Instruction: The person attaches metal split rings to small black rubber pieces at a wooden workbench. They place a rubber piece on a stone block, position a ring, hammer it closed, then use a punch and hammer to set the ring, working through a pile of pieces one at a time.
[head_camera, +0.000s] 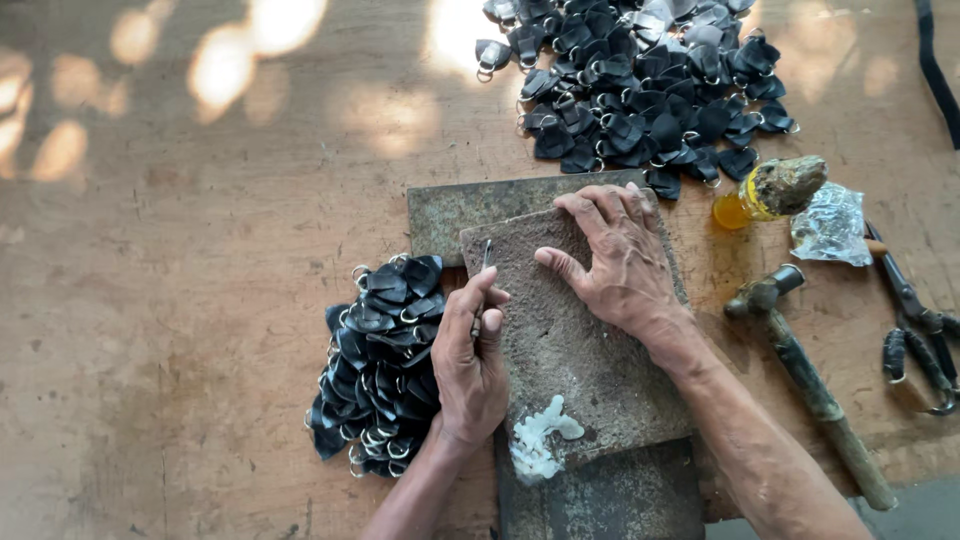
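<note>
My left hand (470, 360) grips a thin metal tool (483, 278), its tip on the left edge of a rough brown board (575, 360). My right hand (615, 255) lies flat on the board's upper part with its fingers spread, holding nothing. The board rests tilted over a grey metal slab (450, 205). A blob of white glue (540, 440) sits on the board's lower end. Just left of my left hand is a pile of black leather tabs with metal rings (380, 360).
A larger heap of the same black tabs (640, 90) lies at the top. To the right are a yellow glue bottle with a crusted cap (765, 192), a crumpled clear plastic bag (830, 225), a hammer (800, 370) and pliers (920, 330). All rest on a worn wooden table (180, 300).
</note>
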